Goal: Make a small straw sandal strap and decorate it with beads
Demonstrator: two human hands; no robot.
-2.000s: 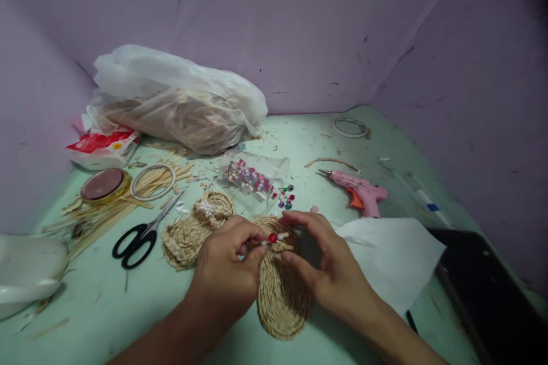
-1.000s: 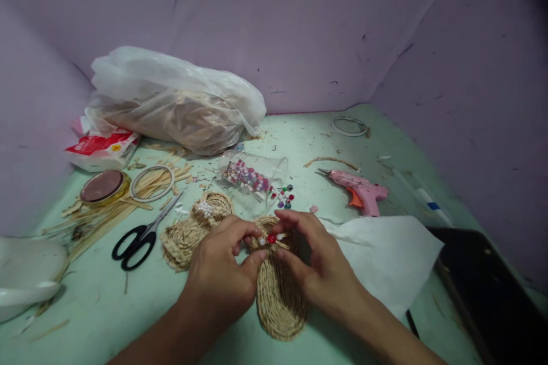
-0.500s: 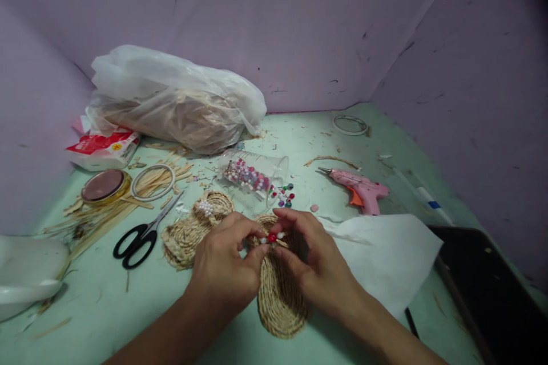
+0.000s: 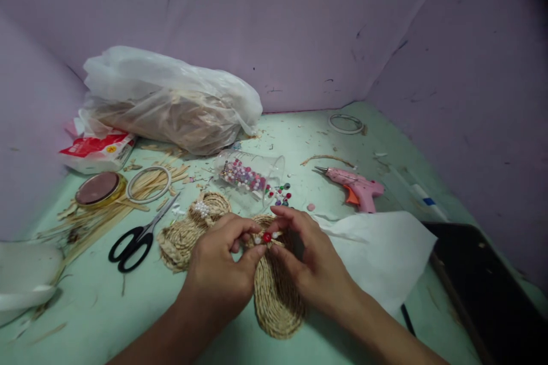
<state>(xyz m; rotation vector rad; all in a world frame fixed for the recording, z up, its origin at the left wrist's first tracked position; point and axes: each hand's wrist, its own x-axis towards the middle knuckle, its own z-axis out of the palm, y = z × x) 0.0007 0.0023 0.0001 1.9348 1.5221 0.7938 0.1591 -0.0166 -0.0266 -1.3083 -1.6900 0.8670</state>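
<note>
A small woven straw slipper (image 4: pixel 279 302) lies on the table in front of me, sole lengthwise toward me. Across its strap sit a red bead (image 4: pixel 267 237) and white beads (image 4: pixel 275 235) on either side. My left hand (image 4: pixel 225 262) pinches thumb and forefinger around the white bead at the left. From the other side, my right hand (image 4: pixel 314 254) curls thumb and fingers over the slipper's strap edge, close to the beads; its fingertip contact is partly hidden. A second woven slipper (image 4: pixel 177 242), with a pearl cluster (image 4: pixel 201 209) on top, lies beside my left hand.
Black-handled scissors (image 4: pixel 143 239) and straw strips (image 4: pixel 100 222) lie left. Ahead, a tipped clear cup (image 4: pixel 274 168) spills beads. A pink glue gun (image 4: pixel 357 187), white paper (image 4: pixel 381 256) and a black tray-like object (image 4: pixel 483 285) are right. A plastic bag (image 4: pixel 171 102) stands behind.
The whole view has shifted slightly, so things appear a little further left. My left forefinger has moved slightly away from the thumb at the beads; the right hand keeps its position on the slipper.
</note>
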